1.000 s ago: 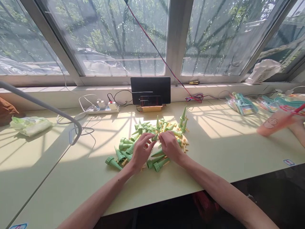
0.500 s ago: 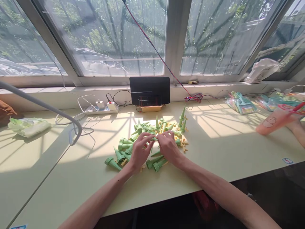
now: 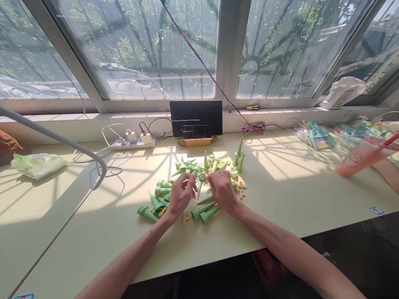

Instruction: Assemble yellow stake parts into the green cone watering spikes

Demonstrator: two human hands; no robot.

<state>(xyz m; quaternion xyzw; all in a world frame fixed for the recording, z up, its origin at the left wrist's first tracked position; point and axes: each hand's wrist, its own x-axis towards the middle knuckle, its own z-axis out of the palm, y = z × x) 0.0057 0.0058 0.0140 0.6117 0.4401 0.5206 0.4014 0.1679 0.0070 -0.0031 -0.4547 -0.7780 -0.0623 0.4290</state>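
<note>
A heap of green cone-shaped plastic spikes (image 3: 174,189) mixed with small yellow cross-shaped pieces (image 3: 240,189) lies in the middle of the pale green table (image 3: 280,199). Both my hands are over the heap. My left hand (image 3: 179,195) and my right hand (image 3: 221,189) pinch one green spike (image 3: 199,182) between their fingertips, its point hanging downward. A loose yellow piece (image 3: 185,217) lies just below my left wrist.
A dark tablet (image 3: 196,117) with a phone on a stand in front of it leans on the window sill, with a power strip (image 3: 132,143) and cables to its left. A wipes pack (image 3: 37,164) lies far left. Another person's arm (image 3: 386,174) holds a pink bottle (image 3: 358,160) at right.
The spike between my fingertips has turned from lying roughly level to hanging point down. My left hand has drawn back a little, uncovering a yellow piece on the table.
</note>
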